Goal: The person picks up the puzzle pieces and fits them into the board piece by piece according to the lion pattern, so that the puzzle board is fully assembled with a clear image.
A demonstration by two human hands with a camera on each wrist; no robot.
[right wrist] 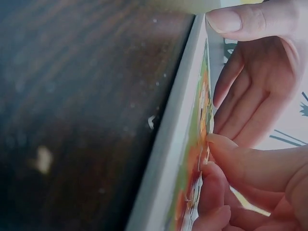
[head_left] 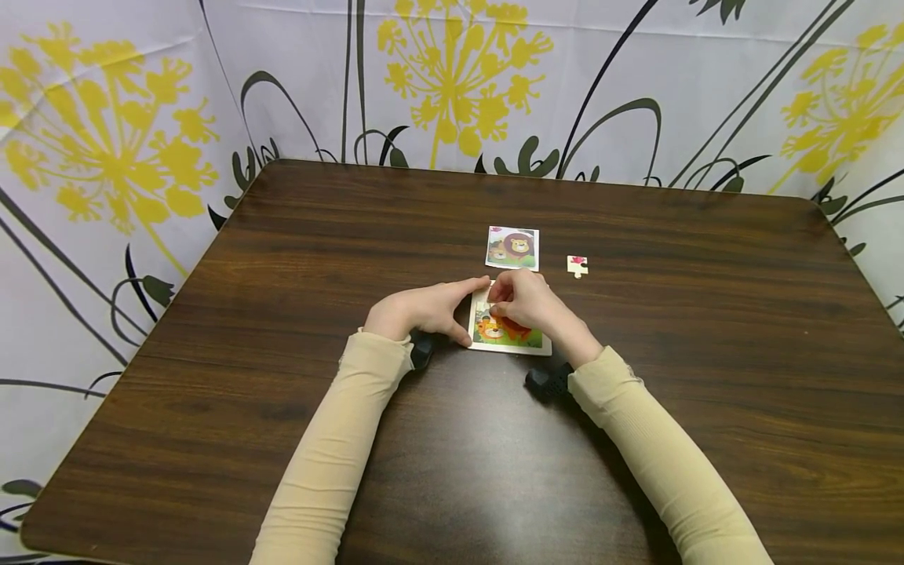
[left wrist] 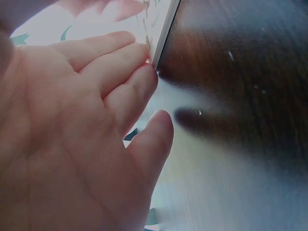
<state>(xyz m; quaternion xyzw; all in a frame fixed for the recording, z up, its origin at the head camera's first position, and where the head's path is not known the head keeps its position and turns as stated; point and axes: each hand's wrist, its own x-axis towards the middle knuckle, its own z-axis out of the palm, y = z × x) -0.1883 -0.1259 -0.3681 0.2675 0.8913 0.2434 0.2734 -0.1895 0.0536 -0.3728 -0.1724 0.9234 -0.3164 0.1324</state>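
A small jigsaw puzzle board with a pale rim lies on the table, showing an orange lion picture in its lower part. My left hand rests along the board's left side, thumb near the lower corner and fingers at the upper corner, fingers mostly straight. Over the board, my right hand pinches a puzzle piece between thumb and fingertips at the picture's surface; the fingers cover most of this piece. Part of the board's upper area is hidden under that hand.
Just behind the board lies a square lion picture card. A loose puzzle piece with a pink patch lies to its right. The dark wooden table reaches back to a flower-patterned cloth.
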